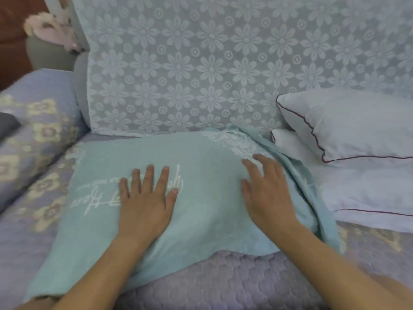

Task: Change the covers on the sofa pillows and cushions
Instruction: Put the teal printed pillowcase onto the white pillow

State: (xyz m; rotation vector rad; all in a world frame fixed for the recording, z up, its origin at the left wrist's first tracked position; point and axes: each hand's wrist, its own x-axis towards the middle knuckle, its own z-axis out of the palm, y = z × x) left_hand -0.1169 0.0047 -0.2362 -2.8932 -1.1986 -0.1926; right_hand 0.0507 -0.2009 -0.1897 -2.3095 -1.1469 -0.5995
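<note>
Two bare forearms reach in from the lower edge onto a pale teal cover [201, 198], both hands laid palm-down upon it. The left hand [146, 202] rests flat near the cover's middle, fingers spread and pointing away from the person. The right hand [267, 191] lies toward the cover's right edge, fingers loosely splayed, slightly arched, angled leftward. Neither hand grips anything.
</note>
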